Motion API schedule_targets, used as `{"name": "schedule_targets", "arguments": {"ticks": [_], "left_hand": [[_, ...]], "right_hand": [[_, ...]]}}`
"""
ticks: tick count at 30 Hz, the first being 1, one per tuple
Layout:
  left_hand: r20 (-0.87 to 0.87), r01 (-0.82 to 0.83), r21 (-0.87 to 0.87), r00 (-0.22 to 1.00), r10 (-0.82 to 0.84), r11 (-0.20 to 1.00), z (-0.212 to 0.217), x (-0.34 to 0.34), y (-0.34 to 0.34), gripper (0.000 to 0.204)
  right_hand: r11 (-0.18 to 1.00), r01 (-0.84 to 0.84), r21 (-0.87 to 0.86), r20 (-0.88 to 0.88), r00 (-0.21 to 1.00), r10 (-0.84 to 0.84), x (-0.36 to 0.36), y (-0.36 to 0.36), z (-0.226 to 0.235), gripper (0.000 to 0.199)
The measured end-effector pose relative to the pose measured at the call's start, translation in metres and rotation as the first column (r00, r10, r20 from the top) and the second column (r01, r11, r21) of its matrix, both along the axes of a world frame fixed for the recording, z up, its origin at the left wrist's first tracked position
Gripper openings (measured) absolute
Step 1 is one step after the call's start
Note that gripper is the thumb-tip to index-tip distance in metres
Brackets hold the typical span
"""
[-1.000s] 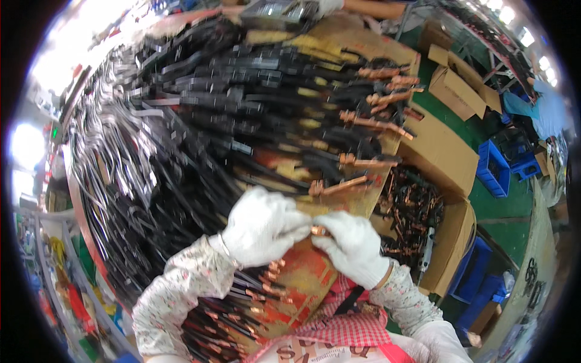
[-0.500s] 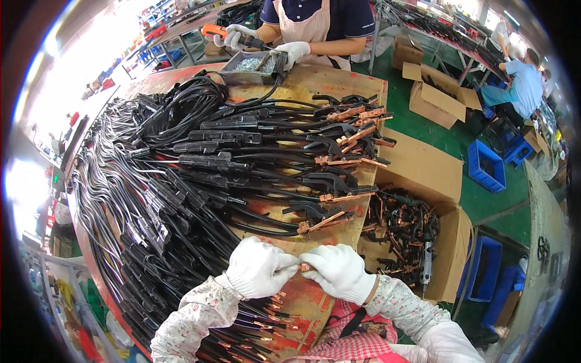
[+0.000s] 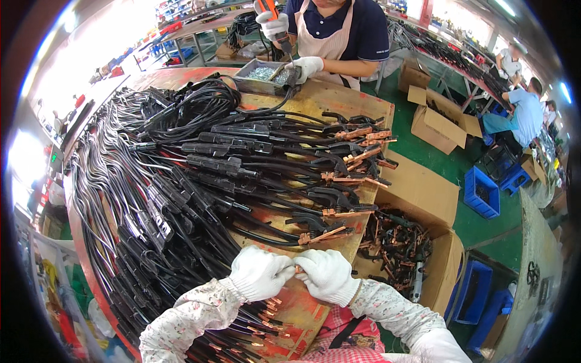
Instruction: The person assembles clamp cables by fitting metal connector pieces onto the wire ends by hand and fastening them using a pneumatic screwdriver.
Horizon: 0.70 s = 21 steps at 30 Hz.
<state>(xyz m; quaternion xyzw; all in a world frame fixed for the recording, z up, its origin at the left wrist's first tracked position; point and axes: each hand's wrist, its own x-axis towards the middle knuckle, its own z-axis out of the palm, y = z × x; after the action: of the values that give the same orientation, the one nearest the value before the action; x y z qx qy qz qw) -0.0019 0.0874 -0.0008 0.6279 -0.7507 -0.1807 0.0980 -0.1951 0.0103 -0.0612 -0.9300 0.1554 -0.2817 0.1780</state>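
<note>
Left white-gloved hand and right white-gloved hand both pinch small copper terminal between fingertips; best keep it steady above wooden desk, beside black cables.

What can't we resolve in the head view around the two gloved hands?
- Small copper piece pinched between left hand and right hand: mostly hidden by the gloved fingers, shape unclear.
- Cable ends under the left forearm: covered by the sleeve.
- Parts in the open cardboard box: too small and tangled to count.
</note>
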Motion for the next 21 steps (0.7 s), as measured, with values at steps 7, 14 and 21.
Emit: {"name": "schedule_targets", "arguments": {"ticks": [7,14,21], "left_hand": [[0.167,0.180,-0.300,0.977,-0.134,0.937,0.005,0.016,0.002,0.024],[0.195,0.161,-0.152,0.972,-0.130,0.975,0.005,0.005,-0.003,0.021],[0.128,0.147,-0.211,0.984,-0.121,0.966,-0.006,0.018,0.005,0.050]], "right_hand": [[0.999,0.021,0.041,-0.045,0.999,-0.019,-0.002,0.005,0.003,0.035],[0.999,-0.017,0.050,-0.050,0.999,0.020,0.002,-0.004,0.001,0.030],[0.931,0.365,0.021,0.111,0.924,-0.365,-0.068,-0.017,0.009,0.049]]}}
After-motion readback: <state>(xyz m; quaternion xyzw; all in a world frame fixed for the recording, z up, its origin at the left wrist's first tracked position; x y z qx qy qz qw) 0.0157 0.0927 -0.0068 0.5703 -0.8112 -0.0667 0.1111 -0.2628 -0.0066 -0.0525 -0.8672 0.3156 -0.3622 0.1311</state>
